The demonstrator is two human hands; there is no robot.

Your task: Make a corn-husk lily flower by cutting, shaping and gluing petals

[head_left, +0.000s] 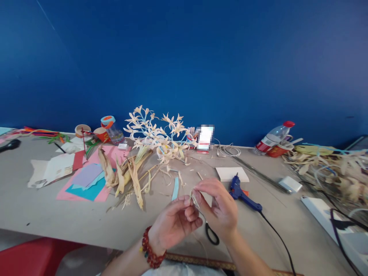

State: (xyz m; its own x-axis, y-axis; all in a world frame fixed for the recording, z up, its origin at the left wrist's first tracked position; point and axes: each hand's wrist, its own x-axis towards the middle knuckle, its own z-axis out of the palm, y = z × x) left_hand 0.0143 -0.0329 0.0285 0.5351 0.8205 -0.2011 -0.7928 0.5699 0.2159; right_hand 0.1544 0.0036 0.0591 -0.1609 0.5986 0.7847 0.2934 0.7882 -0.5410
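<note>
Two hands: left hand and right hand meet at the fingertips above the near part of the grey table.
Pale strip: a thin, curled strip sits between those fingertips; its exact shape is partly hidden by the fingers.
Left grip: thumb and forefinger pinch the strip, palm turned upward, other fingers curled; a red bead bracelet circles the wrist.
Right grip: thumb and forefinger pinch the same strip from the other side, back of the hand outward.
Under the hands: a black loop handle lies on the table.
Just beyond: a light-blue strip lies flat.
Right of the hands: a blue glue gun lies near a white pad.
Left of the hands: dry husks lie partly over pink paper.
Behind: pale flowers on blue stems stand before the blue wall.
</note>
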